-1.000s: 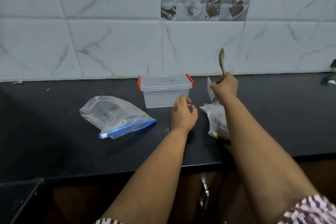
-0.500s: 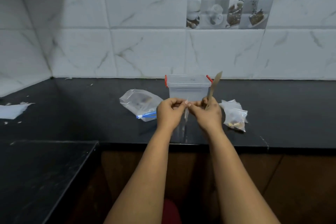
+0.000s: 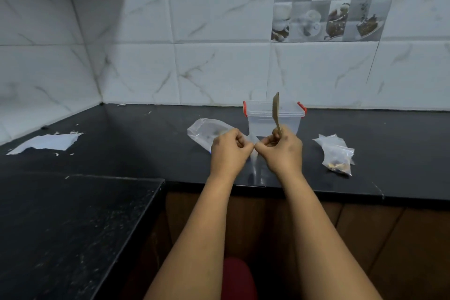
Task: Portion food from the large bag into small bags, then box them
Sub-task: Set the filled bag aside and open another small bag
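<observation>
My left hand (image 3: pixel 227 152) and my right hand (image 3: pixel 283 152) pinch the top of a small clear bag (image 3: pixel 255 165) that hangs between them above the counter's front edge. A wooden spoon (image 3: pixel 276 112) also sits in my right hand, its bowl pointing up. Behind my hands stands a clear plastic box (image 3: pixel 289 118) with red latches and its lid on. The large zip bag (image 3: pixel 207 130) lies to the left of the box, partly hidden by my left hand. A small bag with brownish food (image 3: pixel 337 156) lies on the right.
The black counter (image 3: pixel 146 143) runs along a white tiled wall and turns toward me at the left. A torn white sheet (image 3: pixel 47 142) and small scraps lie at the far left. Brown cabinet fronts are below the counter edge.
My left hand left the counter and joined the right on the small bag, now held up. The view pulled back and swung left; the spoon stands more upright.
</observation>
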